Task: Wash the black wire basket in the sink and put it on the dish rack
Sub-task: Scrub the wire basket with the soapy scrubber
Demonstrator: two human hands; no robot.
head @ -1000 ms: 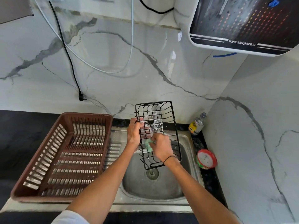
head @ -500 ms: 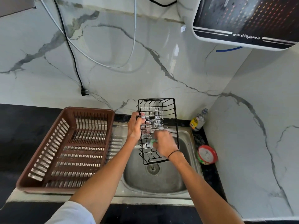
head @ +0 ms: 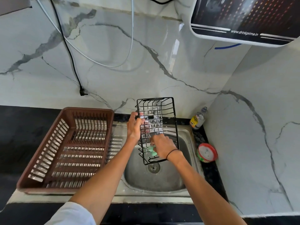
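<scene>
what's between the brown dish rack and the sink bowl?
Head view: only the steel drainboard lies between the dish rack and the sink bowl; nothing sits on it.

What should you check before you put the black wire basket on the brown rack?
1. Left hand grips the black wire basket by its side: ok.
2. Right hand holds the green scrub sponge against the wires, so scrubbing is not finished: not ok.
3. Basket rinsed free of soap: cannot tell; no running water shows.
4. Basket sits over the steel sink, so drips fall in the bowl: ok.
5. Brown plastic dish rack, left of the sink, has room: ok.
6. Path from sink to rack is free: ok.
</scene>
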